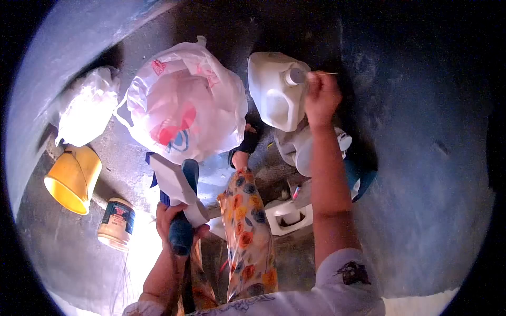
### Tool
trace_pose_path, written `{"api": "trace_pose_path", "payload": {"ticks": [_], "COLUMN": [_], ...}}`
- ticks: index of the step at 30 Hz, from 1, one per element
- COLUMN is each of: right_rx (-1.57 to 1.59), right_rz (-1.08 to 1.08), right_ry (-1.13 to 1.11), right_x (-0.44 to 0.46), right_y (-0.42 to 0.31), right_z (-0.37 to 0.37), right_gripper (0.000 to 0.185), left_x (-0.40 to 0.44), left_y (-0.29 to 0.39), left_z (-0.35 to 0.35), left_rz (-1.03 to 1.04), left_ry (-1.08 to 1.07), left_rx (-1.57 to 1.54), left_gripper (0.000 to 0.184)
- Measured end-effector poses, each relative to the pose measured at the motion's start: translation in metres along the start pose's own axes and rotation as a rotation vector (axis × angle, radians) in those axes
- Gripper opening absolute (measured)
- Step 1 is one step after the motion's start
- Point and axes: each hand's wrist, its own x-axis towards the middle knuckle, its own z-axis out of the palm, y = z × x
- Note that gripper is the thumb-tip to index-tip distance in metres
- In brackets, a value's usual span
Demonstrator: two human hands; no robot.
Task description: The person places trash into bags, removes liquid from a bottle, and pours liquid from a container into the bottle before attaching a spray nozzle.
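My left hand (176, 224) is wrapped round the dark blue grip of a white and blue brush-like tool (174, 181), whose white body points away from me. Its exact kind is hard to make out. Farther off on the right, my right hand (322, 97) has its fingers curled close beside the grey cap of a white plastic jug (271, 97). A thin pale stick-like thing (329, 73) juts from these fingers. Whether they touch the cap I cannot tell. A large white plastic bag (187, 105) with red and blue print sits left of the jug.
On the left are a white bag (89, 108), a yellow bucket (74, 179) lying tilted and a labelled tub (117, 224). Below the jug are a pale container (305, 155) and another white jug (290, 216). My legs in floral trousers (247, 231) are between my arms. A wall (432, 147) rises at right.
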Motion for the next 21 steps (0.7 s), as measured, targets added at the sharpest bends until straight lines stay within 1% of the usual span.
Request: {"api": "trace_pose_path", "payload": {"ticks": [1, 2, 4, 5, 6, 7, 8, 9, 11, 12, 13, 15, 17, 19, 21], "right_rx": [0.037, 0.072, 0.201, 0.269, 0.288, 0.119, 0.060, 0.003, 0.089, 0.121, 0.163, 0.238, 0.078, 0.036, 0.194], "right_rz": [0.076, 0.151, 0.241, 0.285, 0.228, 0.111, 0.063, 0.017, 0.146, 0.217, 0.250, 0.322, -0.025, -0.003, 0.108], "right_ry": [0.069, 0.136, 0.186, 0.210, 0.177, 0.049, -0.028, -0.100, -0.101, -0.109, -0.055, 0.051, -0.055, -0.229, -0.063], "right_x": [0.009, 0.016, 0.022, 0.023, 0.021, 0.010, 0.002, 0.003, 0.012, 0.016, 0.020, 0.022, -0.007, 0.010, 0.019], "right_y": [-0.004, -0.007, -0.013, -0.015, -0.017, -0.004, 0.011, 0.001, -0.013, -0.022, -0.024, -0.023, 0.007, 0.000, -0.014], "right_z": [-0.008, -0.016, -0.022, -0.022, -0.018, 0.003, 0.015, 0.016, 0.007, -0.002, -0.004, -0.012, 0.022, 0.013, -0.004], "right_gripper": [0.011, 0.011, 0.012, 0.013, 0.011, 0.012, 0.011, 0.010, 0.009, 0.009, 0.009, 0.010, 0.009, 0.009, 0.009], "left_x": [0.004, 0.006, 0.004, 0.005, 0.007, 0.008, 0.001, -0.001, -0.008, -0.002, 0.004, 0.000, -0.001, 0.003, 0.001], "left_y": [0.003, 0.003, 0.003, 0.002, 0.001, 0.001, -0.009, -0.019, -0.028, -0.009, 0.001, -0.005, -0.006, -0.003, 0.002], "left_z": [0.004, 0.004, 0.001, 0.001, 0.002, 0.003, 0.001, -0.002, -0.005, -0.001, 0.001, 0.002, 0.002, 0.001, -0.003], "left_rz": [0.042, 0.038, 0.023, 0.046, 0.070, 0.094, -0.040, -0.170, -0.179, -0.064, 0.059, -0.029, -0.057, -0.020, -0.005], "left_ry": [0.017, -0.002, -0.040, -0.011, 0.017, 0.045, -0.028, -0.103, -0.095, -0.038, 0.025, 0.005, -0.015, -0.009, -0.019], "left_rx": [-0.021, 0.007, 0.073, 0.084, 0.095, 0.105, 0.092, 0.082, 0.092, 0.110, 0.129, 0.091, 0.067, 0.062, 0.059], "left_gripper": [0.058, 0.058, 0.060, 0.060, 0.060, 0.060, 0.060, 0.060, 0.061, 0.061, 0.061, 0.060, 0.060, 0.059, 0.059]}}
